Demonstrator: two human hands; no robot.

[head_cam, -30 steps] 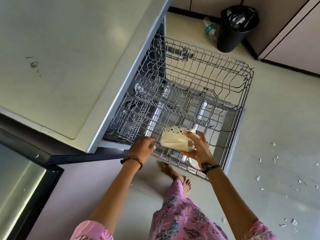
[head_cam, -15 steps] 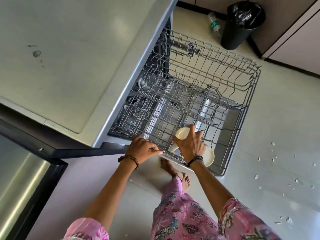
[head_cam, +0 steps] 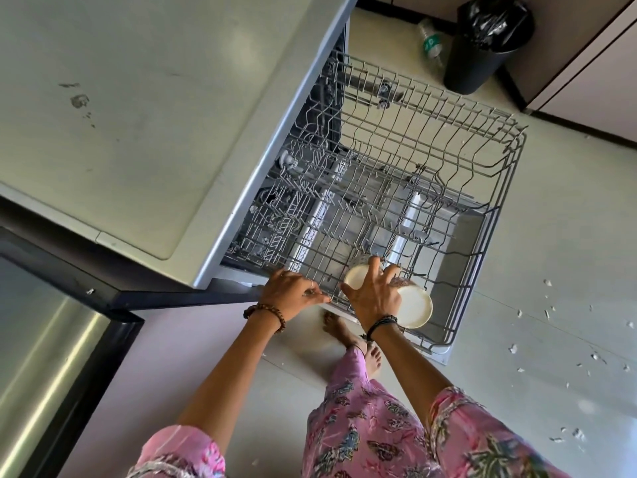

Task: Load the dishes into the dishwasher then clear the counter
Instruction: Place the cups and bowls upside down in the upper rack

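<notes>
Since a moment ago, her right hand (head_cam: 374, 298) is carrying the cream cup (head_cam: 355, 276) lower, down into the near corner of the pulled-out wire rack (head_cam: 496, 188), where it is now sitting tipped among the tines just beside a cream plate (head_cam: 415, 308). Fingers are spreading and curling over the cup's side, gripping it; its round end is facing up toward me. Her left hand (head_cam: 293, 294) is resting on the rack's near rim, fingers bent over the wire, holding it. Behind the rack, a black bin (head_cam: 482, 56) is standing on the floor with a plastic bottle (head_cam: 431, 43) lying beside it.
</notes>
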